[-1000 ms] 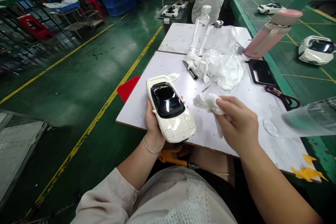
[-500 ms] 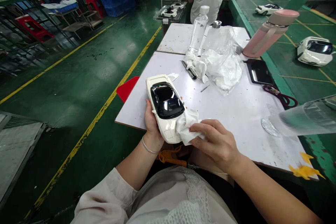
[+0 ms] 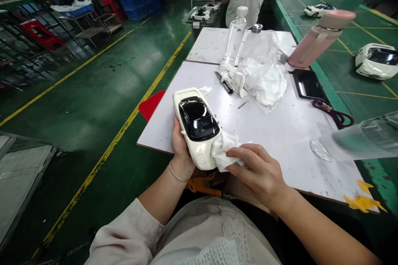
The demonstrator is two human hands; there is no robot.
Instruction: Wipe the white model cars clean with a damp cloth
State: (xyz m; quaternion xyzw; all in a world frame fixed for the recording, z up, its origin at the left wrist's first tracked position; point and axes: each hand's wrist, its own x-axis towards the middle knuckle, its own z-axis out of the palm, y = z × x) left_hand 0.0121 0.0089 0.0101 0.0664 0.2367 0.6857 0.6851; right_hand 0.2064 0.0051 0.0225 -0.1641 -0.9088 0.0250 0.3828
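Observation:
A white model car (image 3: 202, 149) with a black roof and windows rests in my left hand (image 3: 181, 145), whose fingers wrap round it from below; some of them are hidden under the car. The car is held over the near left edge of the white table (image 3: 264, 132). My right hand (image 3: 261, 169) pinches a crumpled white cloth (image 3: 224, 149), which touches the near right corner of the car's front end.
Behind the car lie a crumpled plastic bag (image 3: 267, 83), a clear bottle (image 3: 235, 37) and a small metal tool (image 3: 243, 104). At the right are a pink flask (image 3: 320, 39), a phone (image 3: 308, 84) and a clear cup (image 3: 367, 136). An orange air gun (image 3: 205, 186) hangs below the table edge.
My right hand and the cloth have shifted very slightly to the right. The person in front has moved an arm outward. A white car on the green line at the right has moved slightly right.

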